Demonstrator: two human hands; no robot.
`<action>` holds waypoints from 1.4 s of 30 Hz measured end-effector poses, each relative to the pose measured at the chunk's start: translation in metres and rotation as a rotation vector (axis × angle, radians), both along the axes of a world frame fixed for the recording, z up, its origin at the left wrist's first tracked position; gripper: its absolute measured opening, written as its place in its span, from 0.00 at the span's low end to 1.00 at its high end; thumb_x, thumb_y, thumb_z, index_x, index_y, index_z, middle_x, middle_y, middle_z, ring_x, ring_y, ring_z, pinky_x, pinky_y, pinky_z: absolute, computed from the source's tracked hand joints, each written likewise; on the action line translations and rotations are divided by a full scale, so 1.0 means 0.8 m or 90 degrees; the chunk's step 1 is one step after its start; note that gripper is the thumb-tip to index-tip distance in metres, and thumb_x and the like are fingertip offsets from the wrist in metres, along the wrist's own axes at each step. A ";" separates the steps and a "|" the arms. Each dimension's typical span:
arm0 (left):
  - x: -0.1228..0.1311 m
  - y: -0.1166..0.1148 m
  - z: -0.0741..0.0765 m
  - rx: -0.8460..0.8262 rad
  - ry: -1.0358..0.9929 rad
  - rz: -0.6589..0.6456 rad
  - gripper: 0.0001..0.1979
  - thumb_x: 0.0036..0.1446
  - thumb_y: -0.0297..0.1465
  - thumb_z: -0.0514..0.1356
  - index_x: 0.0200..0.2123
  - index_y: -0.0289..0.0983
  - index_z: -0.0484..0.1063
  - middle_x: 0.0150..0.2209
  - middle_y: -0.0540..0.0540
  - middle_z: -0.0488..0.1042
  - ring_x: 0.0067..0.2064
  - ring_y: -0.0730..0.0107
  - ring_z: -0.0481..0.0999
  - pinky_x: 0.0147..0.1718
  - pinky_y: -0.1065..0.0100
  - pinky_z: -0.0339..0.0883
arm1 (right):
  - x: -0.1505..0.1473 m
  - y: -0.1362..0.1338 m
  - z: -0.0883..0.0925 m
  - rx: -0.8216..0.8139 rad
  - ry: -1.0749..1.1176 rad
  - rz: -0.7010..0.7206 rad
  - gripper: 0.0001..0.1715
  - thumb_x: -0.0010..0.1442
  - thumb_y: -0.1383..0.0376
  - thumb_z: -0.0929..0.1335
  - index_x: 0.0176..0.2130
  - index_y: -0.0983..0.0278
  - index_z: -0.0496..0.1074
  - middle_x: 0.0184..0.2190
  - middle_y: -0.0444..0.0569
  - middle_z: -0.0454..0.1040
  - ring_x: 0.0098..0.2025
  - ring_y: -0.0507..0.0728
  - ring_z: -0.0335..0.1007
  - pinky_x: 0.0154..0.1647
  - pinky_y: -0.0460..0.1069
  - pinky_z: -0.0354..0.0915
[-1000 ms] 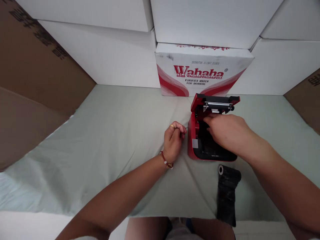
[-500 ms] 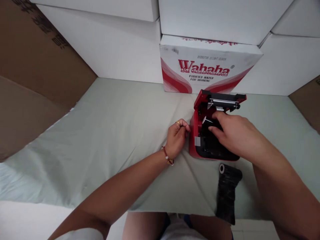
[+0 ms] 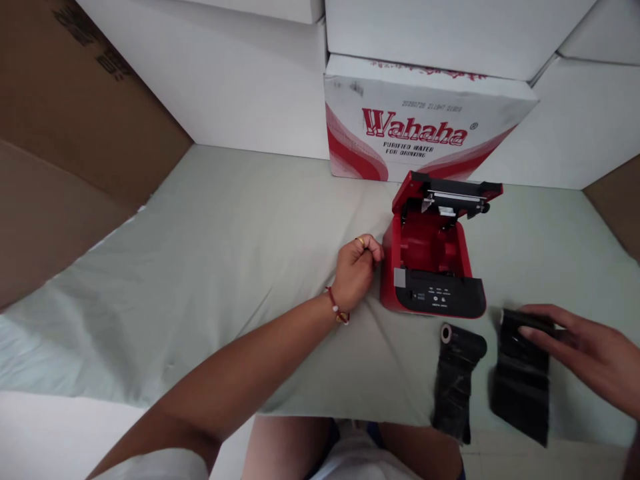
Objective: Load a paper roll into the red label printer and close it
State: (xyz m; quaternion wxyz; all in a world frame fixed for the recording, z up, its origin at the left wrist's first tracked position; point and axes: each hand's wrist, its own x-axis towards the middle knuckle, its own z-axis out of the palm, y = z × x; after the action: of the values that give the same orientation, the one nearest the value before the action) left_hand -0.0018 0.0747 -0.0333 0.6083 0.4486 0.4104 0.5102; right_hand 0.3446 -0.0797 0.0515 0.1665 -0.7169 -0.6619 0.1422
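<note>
Out of the red printer [image 3: 427, 253] since half a second ago: my right hand [image 3: 583, 350], bringing a black roll [image 3: 523, 360] with it, now front right of the printer. Right fingers [image 3: 531, 332] pinched on the roll's wound end, thumb on top, loose film trailing toward me. Left hand [image 3: 356, 273] curled closed at the printer's left side, nothing visible in it. Printer stands on the worktop [image 3: 225, 267], lid [image 3: 453, 189] up, red inside showing. Second roll [image 3: 454, 380] lies in front, left of the held one, its film past the front edge. Behind: Wahaha box [image 3: 415, 140], then white boxes [image 3: 225, 87]; brown box [image 3: 75, 133] far left.

Risks, my judgement: a slack pinch could let the roll unwind; film weight past the edge could drag the second roll off; a knock from my left hand could drop the lid.

Hard to see: right fingertips behind the roll, left palm, left-hand contact with printer (touching or just beside, can't tell). Right forearm mostly cut off by the frame; panel print too small.
</note>
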 end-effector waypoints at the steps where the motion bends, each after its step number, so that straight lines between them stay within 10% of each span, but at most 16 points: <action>1: 0.000 0.000 -0.001 -0.003 0.001 -0.001 0.05 0.45 0.24 0.54 0.24 0.40 0.67 0.26 0.51 0.69 0.30 0.72 0.63 0.32 0.69 0.56 | -0.009 -0.002 -0.005 -0.010 -0.002 -0.010 0.18 0.64 0.45 0.72 0.45 0.49 0.86 0.41 0.51 0.90 0.35 0.69 0.88 0.32 0.59 0.82; 6: -0.001 0.001 -0.001 -0.007 0.011 -0.002 0.05 0.46 0.25 0.55 0.24 0.40 0.68 0.26 0.51 0.70 0.29 0.72 0.63 0.31 0.69 0.56 | -0.068 -0.016 -0.023 0.057 0.027 0.064 0.17 0.71 0.50 0.70 0.52 0.52 0.84 0.52 0.51 0.88 0.49 0.64 0.88 0.48 0.57 0.84; 11: -0.002 0.000 0.002 -0.011 0.021 -0.004 0.04 0.46 0.26 0.55 0.23 0.40 0.67 0.26 0.51 0.69 0.29 0.72 0.63 0.31 0.69 0.56 | -0.110 -0.020 -0.042 -0.015 0.011 0.159 0.20 0.73 0.56 0.68 0.58 0.56 0.83 0.56 0.55 0.87 0.47 0.63 0.90 0.44 0.56 0.86; 16: -0.002 0.000 0.001 -0.018 0.023 -0.008 0.04 0.46 0.27 0.55 0.24 0.40 0.68 0.25 0.52 0.68 0.27 0.73 0.61 0.30 0.69 0.55 | -0.097 -0.020 0.025 0.003 0.090 0.254 0.22 0.71 0.54 0.73 0.62 0.44 0.80 0.56 0.48 0.87 0.50 0.64 0.89 0.43 0.53 0.86; 21: -0.001 0.000 0.001 -0.017 0.031 -0.006 0.03 0.46 0.27 0.55 0.24 0.40 0.67 0.25 0.51 0.69 0.28 0.72 0.61 0.30 0.69 0.55 | -0.119 0.048 0.089 0.081 0.060 0.234 0.21 0.72 0.52 0.72 0.63 0.44 0.80 0.54 0.44 0.88 0.39 0.60 0.87 0.34 0.52 0.81; 27: -0.002 -0.001 0.002 -0.012 0.030 -0.008 0.04 0.47 0.27 0.55 0.24 0.40 0.68 0.25 0.52 0.69 0.28 0.72 0.62 0.31 0.69 0.55 | -0.190 0.149 0.068 -0.012 -0.218 0.175 0.23 0.72 0.61 0.68 0.62 0.59 0.80 0.56 0.55 0.87 0.50 0.69 0.86 0.48 0.60 0.77; 36: -0.001 -0.002 -0.001 -0.001 0.059 -0.012 0.06 0.50 0.24 0.54 0.26 0.40 0.67 0.26 0.51 0.69 0.29 0.71 0.63 0.32 0.68 0.57 | -0.213 0.186 0.054 -0.100 -0.345 0.161 0.25 0.71 0.64 0.66 0.63 0.62 0.80 0.49 0.60 0.88 0.47 0.71 0.85 0.42 0.58 0.72; 42: -0.008 -0.031 0.018 0.404 0.253 0.167 0.08 0.71 0.29 0.56 0.46 0.41 0.76 0.46 0.42 0.78 0.50 0.62 0.78 0.52 0.59 0.72 | -0.183 0.160 0.058 0.025 -0.061 0.191 0.18 0.72 0.60 0.68 0.54 0.56 0.85 0.48 0.50 0.89 0.45 0.63 0.85 0.47 0.56 0.76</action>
State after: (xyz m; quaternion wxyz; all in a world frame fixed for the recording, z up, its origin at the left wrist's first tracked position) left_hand -0.0085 0.0500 -0.0190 0.2777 0.6484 0.3959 0.5880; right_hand 0.1984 0.0483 0.0978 0.1257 -0.6126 -0.7713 0.1185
